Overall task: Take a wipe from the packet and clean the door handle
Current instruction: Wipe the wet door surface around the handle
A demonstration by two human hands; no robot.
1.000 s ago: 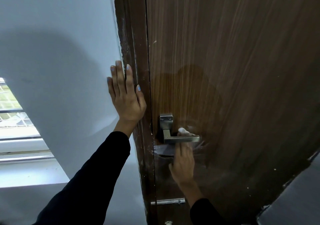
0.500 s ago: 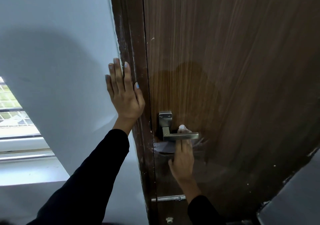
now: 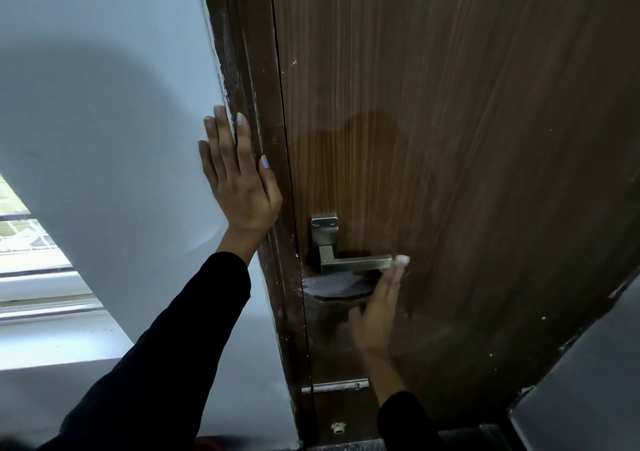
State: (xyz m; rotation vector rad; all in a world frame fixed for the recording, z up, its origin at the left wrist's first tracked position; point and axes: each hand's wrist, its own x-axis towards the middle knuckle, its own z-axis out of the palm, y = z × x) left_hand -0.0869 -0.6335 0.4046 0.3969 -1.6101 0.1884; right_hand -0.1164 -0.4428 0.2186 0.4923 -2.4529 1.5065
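Observation:
A square steel lever door handle (image 3: 353, 262) sticks out from a dark wooden door (image 3: 467, 138). My right hand (image 3: 375, 312) reaches up from below, blurred, with a small white wipe (image 3: 402, 260) pinched at its fingertips against the free end of the lever. My left hand (image 3: 235, 180) lies flat, fingers spread, on the white wall and the door frame (image 3: 249, 104) to the left of the handle. No wipe packet is in view.
A white wall (image 3: 104, 104) fills the left, with a window (image 3: 31, 242) and sill low at the left edge. A metal latch (image 3: 334, 385) sits low on the door. A grey surface (image 3: 588, 398) cuts in at the lower right.
My right hand with the wipe has slid right along the lever, from near its middle to its free end. My left hand has stayed pressed on the wall.

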